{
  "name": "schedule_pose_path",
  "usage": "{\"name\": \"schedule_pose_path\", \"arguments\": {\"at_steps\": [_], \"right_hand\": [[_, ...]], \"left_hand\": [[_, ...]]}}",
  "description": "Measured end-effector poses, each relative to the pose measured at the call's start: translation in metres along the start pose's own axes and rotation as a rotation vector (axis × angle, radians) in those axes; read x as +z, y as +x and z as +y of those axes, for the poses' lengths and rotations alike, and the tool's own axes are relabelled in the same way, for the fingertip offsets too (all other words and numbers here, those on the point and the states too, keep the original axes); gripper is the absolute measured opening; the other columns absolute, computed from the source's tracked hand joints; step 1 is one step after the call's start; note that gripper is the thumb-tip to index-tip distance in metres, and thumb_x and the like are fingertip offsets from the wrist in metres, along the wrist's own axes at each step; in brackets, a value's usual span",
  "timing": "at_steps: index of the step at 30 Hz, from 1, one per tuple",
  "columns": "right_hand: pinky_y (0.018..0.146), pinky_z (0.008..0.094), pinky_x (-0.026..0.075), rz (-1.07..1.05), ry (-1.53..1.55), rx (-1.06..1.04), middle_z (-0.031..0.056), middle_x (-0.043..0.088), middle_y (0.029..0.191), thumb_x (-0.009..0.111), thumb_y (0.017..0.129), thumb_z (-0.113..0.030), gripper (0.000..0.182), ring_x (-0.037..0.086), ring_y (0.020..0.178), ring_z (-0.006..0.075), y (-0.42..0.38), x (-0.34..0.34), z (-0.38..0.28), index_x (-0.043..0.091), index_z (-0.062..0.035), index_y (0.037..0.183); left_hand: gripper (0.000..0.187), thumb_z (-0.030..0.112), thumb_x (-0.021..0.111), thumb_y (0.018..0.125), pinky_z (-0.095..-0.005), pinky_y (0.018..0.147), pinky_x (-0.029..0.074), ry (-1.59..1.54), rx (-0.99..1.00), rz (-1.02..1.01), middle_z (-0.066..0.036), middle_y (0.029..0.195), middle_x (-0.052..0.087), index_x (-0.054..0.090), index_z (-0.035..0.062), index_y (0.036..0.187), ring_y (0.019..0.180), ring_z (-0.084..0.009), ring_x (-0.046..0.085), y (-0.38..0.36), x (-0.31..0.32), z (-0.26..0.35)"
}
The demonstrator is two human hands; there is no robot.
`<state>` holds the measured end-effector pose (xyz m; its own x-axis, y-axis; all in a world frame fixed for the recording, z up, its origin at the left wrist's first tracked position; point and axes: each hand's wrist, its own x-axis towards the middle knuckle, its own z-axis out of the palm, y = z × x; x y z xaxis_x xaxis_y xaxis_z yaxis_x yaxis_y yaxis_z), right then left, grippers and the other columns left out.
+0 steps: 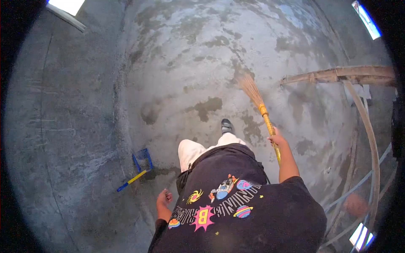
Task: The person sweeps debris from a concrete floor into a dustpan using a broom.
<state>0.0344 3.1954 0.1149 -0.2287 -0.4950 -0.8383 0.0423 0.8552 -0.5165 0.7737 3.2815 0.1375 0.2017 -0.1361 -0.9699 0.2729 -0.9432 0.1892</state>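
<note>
My right hand is wrapped round the yellow handle of a broom, out to the right of my body. The broom's straw bristles point forward and left, down toward the concrete floor, and their tips look blurred. At my left side hangs my left hand, its fingers loosely curled in, with nothing visible in them. Nearest to it, by the foot of the left wall, is a blue tool with a toothed, frame-like head and a yellow and blue handle.
Dark damp patches mark the concrete floor. A concrete wall rises on the left. On the right, a wooden beam juts inward, with curved poles below it. One dark shoe shows ahead of my light trousers.
</note>
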Motion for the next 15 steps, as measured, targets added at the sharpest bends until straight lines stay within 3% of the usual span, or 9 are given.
{"name": "schedule_pose_path", "arguments": {"at_steps": [2, 3, 5, 9, 12, 15], "right_hand": [[0.05, 0.0334, 0.045, 0.13, -0.378, 0.009, 0.0104, 0.059, 0.076, 0.068, 0.068, -0.003, 0.092, 0.054, 0.058, 0.0156, 0.018, 0.005, -0.022, 0.013, -0.0154, 0.141], [0.05, 0.0334, 0.045, 0.129, -0.382, 0.004, 0.0104, 0.059, 0.076, 0.068, 0.068, -0.003, 0.092, 0.054, 0.058, 0.0156, 0.023, 0.006, -0.025, 0.013, -0.0154, 0.141], [0.061, 0.0394, 0.049, 0.0, -0.546, 0.142, 0.0171, 0.061, 0.087, 0.071, 0.064, -0.007, 0.099, 0.06, 0.071, 0.0253, 0.032, 0.016, -0.022, 0.01, -0.0124, 0.142], [0.072, 0.0395, 0.049, -0.217, -0.951, -0.118, 0.0216, 0.061, 0.096, 0.063, 0.062, -0.007, 0.094, 0.061, 0.088, 0.0322, 0.022, 0.05, -0.001, 0.014, -0.017, 0.142], [0.069, 0.0401, 0.05, -0.34, -1.116, -0.143, 0.0239, 0.06, 0.097, 0.056, 0.066, -0.006, 0.091, 0.061, 0.077, 0.031, 0.009, 0.071, -0.005, 0.009, -0.022, 0.142], [0.068, 0.0397, 0.05, -0.411, -0.986, -0.174, 0.0233, 0.06, 0.092, 0.058, 0.063, -0.007, 0.091, 0.061, 0.081, 0.0328, -0.028, 0.052, -0.047, 0.014, -0.0204, 0.141]], "left_hand": [[0.028, 0.034, 0.052, 0.087, -0.031, 0.05, 0.046, -0.066, 0.069, 0.158, -0.005, 0.071, 0.054, 0.052, 0.0076, 0.099, 0.057, -0.0162, 0.052, -0.023, 0.023, -0.01], [0.03, 0.033, 0.052, 0.087, -0.0312, 0.057, 0.048, -0.011, 0.127, 0.177, -0.004, 0.073, 0.054, 0.052, 0.0061, 0.102, 0.062, -0.0163, 0.054, -0.06, 0.046, -0.004], [0.033, 0.033, 0.052, 0.087, -0.0311, 0.058, 0.047, -0.036, 0.165, 0.142, -0.004, 0.073, 0.054, 0.051, 0.0052, 0.104, 0.064, -0.0157, 0.054, -0.048, 0.044, -0.031], [0.034, 0.034, 0.052, 0.087, -0.0305, 0.06, 0.047, -0.009, 0.286, 0.075, -0.003, 0.073, 0.054, 0.051, 0.0053, 0.105, 0.065, -0.0148, 0.054, -0.048, 0.06, -0.035], [0.033, 0.035, 0.052, 0.087, -0.0299, 0.061, 0.046, 0.04, 0.396, 0.035, -0.002, 0.072, 0.053, 0.052, 0.0066, 0.104, 0.065, -0.0143, 0.054, -0.07, 0.077, -0.052], [0.032, 0.035, 0.051, 0.087, -0.0294, 0.061, 0.045, 0.078, 0.512, 0.01, -0.002, 0.072, 0.053, 0.052, 0.0079, 0.102, 0.065, -0.0137, 0.053, -0.089, 0.091, -0.07]]}}
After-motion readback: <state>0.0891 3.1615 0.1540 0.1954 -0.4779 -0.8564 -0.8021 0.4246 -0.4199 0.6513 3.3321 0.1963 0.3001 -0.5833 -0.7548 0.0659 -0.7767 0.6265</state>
